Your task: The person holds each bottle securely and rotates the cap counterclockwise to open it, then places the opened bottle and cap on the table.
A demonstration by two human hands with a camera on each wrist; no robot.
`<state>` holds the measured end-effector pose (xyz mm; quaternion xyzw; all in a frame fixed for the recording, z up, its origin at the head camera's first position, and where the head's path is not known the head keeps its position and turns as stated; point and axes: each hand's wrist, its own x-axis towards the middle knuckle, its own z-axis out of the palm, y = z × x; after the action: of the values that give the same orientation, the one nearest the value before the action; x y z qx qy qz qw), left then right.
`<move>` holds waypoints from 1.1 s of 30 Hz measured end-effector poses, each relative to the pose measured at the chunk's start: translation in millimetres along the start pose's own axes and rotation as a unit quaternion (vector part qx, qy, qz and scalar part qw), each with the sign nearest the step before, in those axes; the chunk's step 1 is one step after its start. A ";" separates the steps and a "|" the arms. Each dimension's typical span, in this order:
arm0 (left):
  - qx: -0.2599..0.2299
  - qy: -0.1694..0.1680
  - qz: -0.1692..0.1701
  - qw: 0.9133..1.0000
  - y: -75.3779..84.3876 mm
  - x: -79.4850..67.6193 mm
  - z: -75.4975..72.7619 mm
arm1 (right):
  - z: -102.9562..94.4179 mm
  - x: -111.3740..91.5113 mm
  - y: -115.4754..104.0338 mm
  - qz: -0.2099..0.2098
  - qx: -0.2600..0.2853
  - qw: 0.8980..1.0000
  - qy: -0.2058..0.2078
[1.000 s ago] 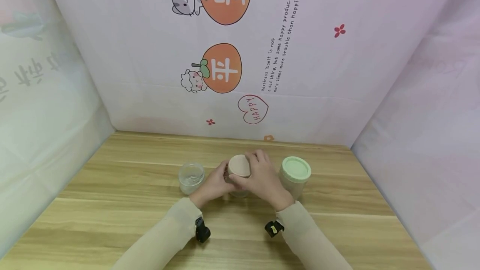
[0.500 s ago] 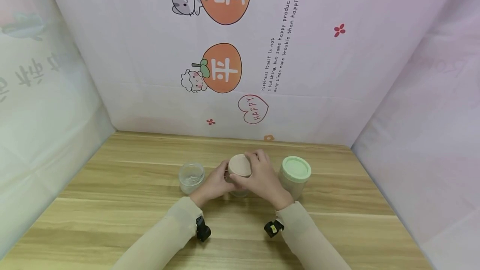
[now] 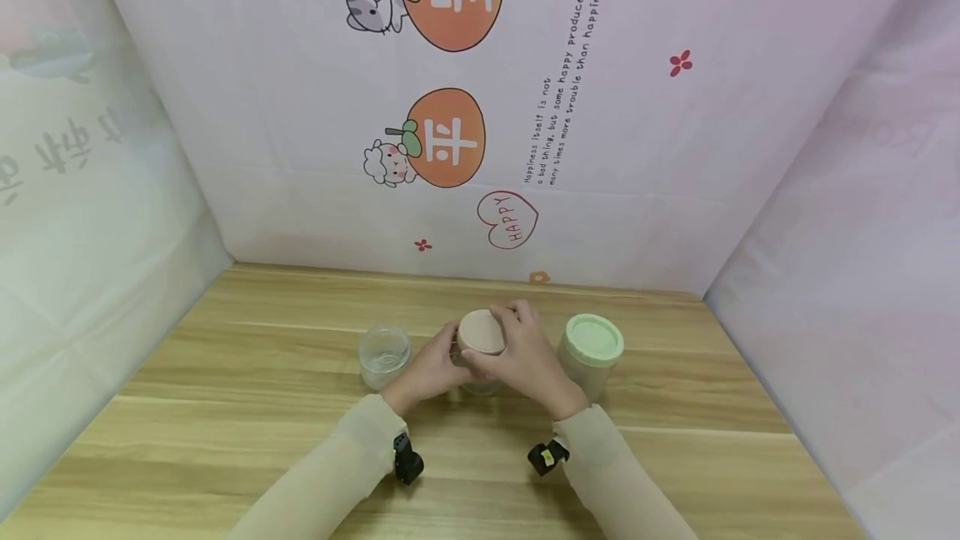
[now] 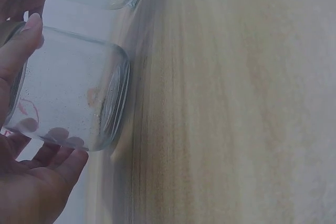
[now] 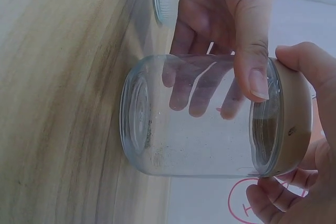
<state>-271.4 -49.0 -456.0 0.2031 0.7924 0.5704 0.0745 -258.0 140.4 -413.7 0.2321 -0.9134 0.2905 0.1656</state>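
A clear glass jar (image 5: 194,140) stands between my hands, its base close to the wooden table in both wrist views. A beige lid (image 3: 480,332) caps its mouth. My left hand (image 3: 429,370) grips the glass body; in the right wrist view its thumb lies near the neck, with the fingers showing through the glass from behind. Around the lid's edge curl the thumb and fingers of my right hand (image 3: 528,361). From above, both hands hide most of the jar's body. The inside of the jar looks see-through, with small specks on the glass.
Left of the hands is a lidless glass jar (image 3: 384,361). A taller jar with a light green lid (image 3: 592,338) stands right of them, close to the right wrist. Printed white cloth (image 3: 600,223) walls the wooden table (image 3: 480,473) at the back and sides.
Hands, jar and lid keep nearly the same position and hold over the last second. The head view has shifted very slightly.
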 end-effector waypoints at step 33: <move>0.000 -0.022 0.017 1.000 -5.2 2.3 -1.3 | 0.8 -0.1 -5.8 0.026 -0.012 1.000 -0.012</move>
<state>-275.1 -50.6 -460.1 0.2285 0.7870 0.5671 0.0820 -255.0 135.9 -411.7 0.2096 -0.9246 0.2805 0.1501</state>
